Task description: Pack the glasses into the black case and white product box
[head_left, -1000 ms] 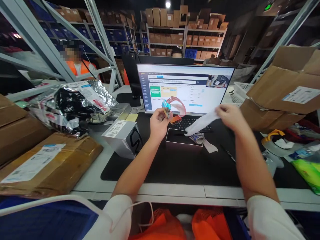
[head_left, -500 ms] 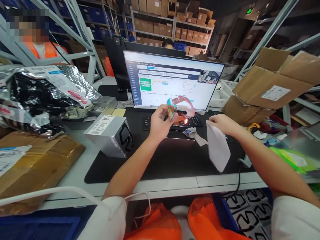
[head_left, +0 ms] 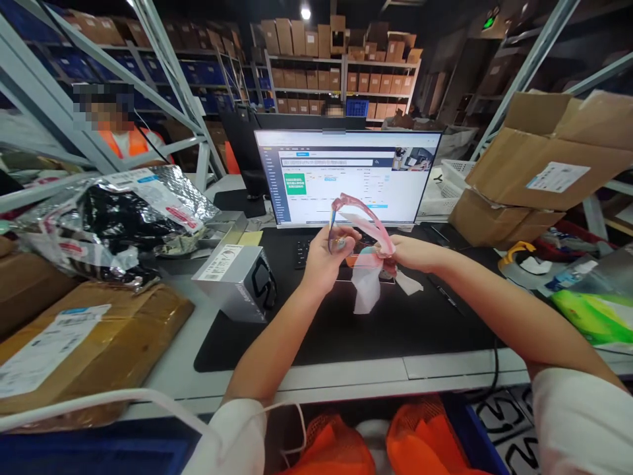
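My left hand (head_left: 324, 260) is closed round the left side of what look like goggles (head_left: 363, 206), with a curved translucent pink frame and a shiny, rainbow-tinted lens edge. They are held above the desk mat, in front of the monitor. At their right end, my right hand (head_left: 403, 254) pinches a thin white wipe (head_left: 366, 290), which hangs down beneath the frame. The right fingertips meet the frame there; their exact grip is partly hidden. A pale strip (head_left: 409, 284) shows beyond the right hand, just above the mat.
A silver box (head_left: 237, 284) stands on the black mat (head_left: 306, 343) at left. Behind are a keyboard (head_left: 301, 253) and a monitor (head_left: 336, 171). Wrapped parcels (head_left: 93, 343) crowd the left; cardboard boxes (head_left: 544, 155), tape (head_left: 517, 254) and a green packet (head_left: 588, 316) lie right. A co-worker (head_left: 126, 138) is behind.
My right hand has brought the white wipe leftward from the right side of the mat to the goggles. My left hand still holds them. The camera view has tilted up slightly.
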Motion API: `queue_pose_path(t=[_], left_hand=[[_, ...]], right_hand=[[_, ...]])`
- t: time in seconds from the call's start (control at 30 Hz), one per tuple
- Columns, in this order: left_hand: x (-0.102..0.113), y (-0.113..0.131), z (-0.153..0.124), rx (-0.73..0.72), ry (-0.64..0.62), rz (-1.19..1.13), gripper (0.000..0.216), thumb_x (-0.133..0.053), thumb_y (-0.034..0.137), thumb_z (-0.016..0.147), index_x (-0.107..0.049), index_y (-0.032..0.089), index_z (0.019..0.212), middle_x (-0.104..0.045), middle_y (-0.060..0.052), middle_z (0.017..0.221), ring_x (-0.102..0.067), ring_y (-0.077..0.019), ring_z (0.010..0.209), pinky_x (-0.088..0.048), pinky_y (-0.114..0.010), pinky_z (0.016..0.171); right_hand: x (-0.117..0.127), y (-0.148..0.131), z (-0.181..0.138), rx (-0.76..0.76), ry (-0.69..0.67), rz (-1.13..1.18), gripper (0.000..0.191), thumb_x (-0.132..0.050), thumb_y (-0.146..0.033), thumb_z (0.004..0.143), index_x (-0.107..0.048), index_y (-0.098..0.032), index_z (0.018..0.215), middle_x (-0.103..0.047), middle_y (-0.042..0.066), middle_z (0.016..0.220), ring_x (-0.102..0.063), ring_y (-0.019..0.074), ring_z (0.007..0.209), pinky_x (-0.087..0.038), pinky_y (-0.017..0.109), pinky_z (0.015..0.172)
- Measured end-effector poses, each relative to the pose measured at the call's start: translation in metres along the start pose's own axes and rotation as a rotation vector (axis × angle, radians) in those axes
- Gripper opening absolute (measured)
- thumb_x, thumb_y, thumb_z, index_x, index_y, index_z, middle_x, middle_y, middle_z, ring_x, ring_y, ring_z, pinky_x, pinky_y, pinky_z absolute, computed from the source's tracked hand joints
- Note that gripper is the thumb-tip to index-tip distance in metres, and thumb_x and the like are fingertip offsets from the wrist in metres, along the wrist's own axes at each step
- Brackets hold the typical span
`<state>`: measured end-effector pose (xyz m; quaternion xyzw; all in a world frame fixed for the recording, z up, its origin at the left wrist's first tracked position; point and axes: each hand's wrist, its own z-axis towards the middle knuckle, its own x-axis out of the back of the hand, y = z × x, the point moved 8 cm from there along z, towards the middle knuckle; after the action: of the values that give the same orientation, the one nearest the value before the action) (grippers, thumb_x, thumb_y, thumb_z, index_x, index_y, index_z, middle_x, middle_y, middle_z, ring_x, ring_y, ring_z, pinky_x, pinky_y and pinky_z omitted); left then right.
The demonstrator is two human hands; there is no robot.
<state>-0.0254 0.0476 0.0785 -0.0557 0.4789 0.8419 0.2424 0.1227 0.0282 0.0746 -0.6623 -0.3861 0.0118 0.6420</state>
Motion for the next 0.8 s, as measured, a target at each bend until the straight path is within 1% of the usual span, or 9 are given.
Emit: queue_pose_path(t=[0.1, 0.23, 0.33, 0.4, 0.5, 0.57, 0.67, 0.73, 0.8], left_hand=[[0.011, 0.012, 0.004, -0.035, 0.032, 0.063, 0.040, -0.090, 0.049, 0.070, -0.069, 0.020, 0.087, -0.072, -0.004, 0.085, -0.069, -0.0182, 0.082, -0.054, -0.029, 0.076], [0.021, 0.021, 0.009, -0.031, 0.035, 0.089, 0.042, -0.092, 0.047, 0.067, -0.068, 0.021, 0.088, -0.072, -0.003, 0.081, -0.070, -0.0187, 0.077, -0.055, -0.030, 0.073], [0.022, 0.023, 0.009, 0.011, 0.039, -0.011, 0.041, -0.093, 0.046, 0.066, -0.069, 0.021, 0.087, -0.073, -0.004, 0.085, -0.070, -0.0194, 0.082, -0.056, -0.031, 0.079], [0.018, 0.021, 0.007, 0.063, 0.033, -0.113, 0.042, -0.093, 0.048, 0.065, -0.070, 0.022, 0.087, -0.072, -0.003, 0.086, -0.069, -0.0183, 0.081, -0.057, -0.033, 0.082], [0.012, 0.016, 0.003, 0.123, 0.025, -0.186, 0.042, -0.090, 0.053, 0.066, -0.070, 0.022, 0.086, -0.070, -0.003, 0.084, -0.067, -0.0179, 0.078, -0.058, -0.034, 0.082], [0.013, 0.015, 0.002, 0.120, 0.030, -0.137, 0.041, -0.090, 0.052, 0.066, -0.070, 0.022, 0.086, -0.070, -0.004, 0.086, -0.068, -0.0185, 0.081, -0.058, -0.033, 0.082], [0.017, 0.016, 0.002, 0.041, 0.018, 0.025, 0.039, -0.092, 0.047, 0.066, -0.072, 0.022, 0.087, -0.072, -0.005, 0.088, -0.069, -0.0195, 0.083, -0.058, -0.032, 0.079], [0.017, 0.016, 0.002, -0.007, -0.017, 0.099, 0.036, -0.091, 0.043, 0.069, -0.073, 0.021, 0.091, -0.073, -0.005, 0.089, -0.069, -0.0198, 0.084, -0.058, -0.031, 0.078], [0.014, 0.012, 0.002, 0.011, -0.051, 0.093, 0.035, -0.091, 0.041, 0.071, -0.074, 0.021, 0.094, -0.073, -0.006, 0.093, -0.070, -0.0198, 0.086, -0.058, -0.032, 0.081]], right_hand=[[0.002, 0.004, -0.002, -0.028, -0.012, 0.107, 0.034, -0.063, -0.047, 0.084, -0.053, -0.021, 0.064, -0.055, 0.000, 0.054, -0.050, 0.0147, 0.053, -0.041, 0.029, 0.057], [0.007, 0.004, -0.003, -0.015, 0.033, 0.156, 0.024, -0.061, -0.038, 0.082, -0.054, -0.022, 0.067, -0.055, -0.001, 0.056, -0.048, 0.0142, 0.053, -0.041, 0.029, 0.057], [0.006, 0.002, -0.001, -0.011, 0.059, 0.163, 0.022, -0.060, -0.036, 0.083, -0.054, -0.021, 0.068, -0.054, -0.001, 0.056, -0.047, 0.0140, 0.052, -0.040, 0.030, 0.057], [0.004, -0.001, 0.001, -0.004, 0.061, 0.150, 0.021, -0.057, -0.034, 0.084, -0.055, -0.021, 0.068, -0.053, -0.001, 0.054, -0.048, 0.0140, 0.053, -0.040, 0.029, 0.058], [-0.001, -0.004, 0.003, 0.024, 0.065, 0.135, 0.020, -0.054, -0.030, 0.086, -0.057, -0.021, 0.068, -0.054, -0.001, 0.053, -0.048, 0.0140, 0.054, -0.039, 0.029, 0.060], [-0.003, -0.005, 0.002, 0.042, 0.073, 0.163, 0.021, -0.054, -0.030, 0.085, -0.056, -0.021, 0.067, -0.054, -0.001, 0.053, -0.047, 0.0140, 0.054, -0.038, 0.029, 0.060], [-0.002, -0.005, -0.001, 0.070, 0.123, 0.192, 0.024, -0.053, -0.032, 0.086, -0.054, -0.021, 0.065, -0.054, -0.001, 0.052, -0.047, 0.0143, 0.053, -0.038, 0.029, 0.060], [-0.002, -0.004, -0.005, 0.100, 0.166, 0.144, 0.026, -0.051, -0.032, 0.087, -0.053, -0.021, 0.063, -0.056, 0.000, 0.053, -0.050, 0.0147, 0.056, -0.040, 0.029, 0.064], [-0.001, -0.005, -0.008, 0.147, 0.228, 0.082, 0.030, -0.049, -0.032, 0.089, -0.052, -0.020, 0.061, -0.057, 0.000, 0.057, -0.052, 0.0145, 0.060, -0.040, 0.029, 0.067]])
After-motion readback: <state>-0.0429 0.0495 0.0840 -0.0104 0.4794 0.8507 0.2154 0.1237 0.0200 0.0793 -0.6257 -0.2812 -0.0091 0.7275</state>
